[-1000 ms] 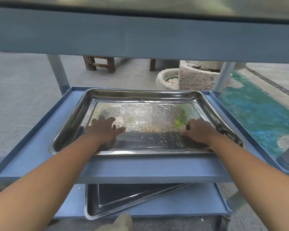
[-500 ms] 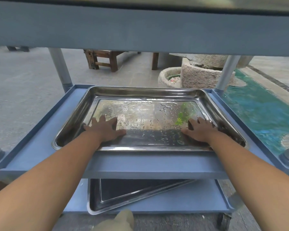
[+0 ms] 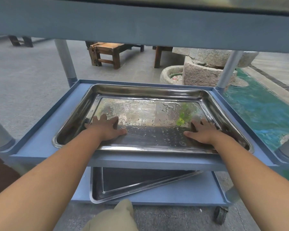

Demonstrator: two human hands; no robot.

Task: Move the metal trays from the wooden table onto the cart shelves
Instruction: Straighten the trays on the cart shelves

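A wet, shiny metal tray (image 3: 145, 94) lies on the middle shelf (image 3: 40, 144) of a blue cart. My left hand (image 3: 105, 126) rests flat inside the tray near its left front corner, fingers spread. Near the right front corner my right hand (image 3: 203, 131) also lies flat on the tray floor, fingers apart. Neither hand grips the rim. A second metal tray (image 3: 123, 185) sits askew on the bottom shelf (image 3: 182, 195), partly hidden by the shelf above.
The cart's top shelf (image 3: 140, 22) spans the upper view, on grey posts (image 3: 65, 60). Beyond stand a wooden stool (image 3: 107, 54) and stone troughs (image 3: 202, 70). A green pool (image 3: 260, 110) lies to the right. A caster wheel (image 3: 221, 214) shows at bottom right.
Both hands have slid the tray a little further back onto the middle shelf. My view has tilted up, so more of the ground and stool beyond shows.
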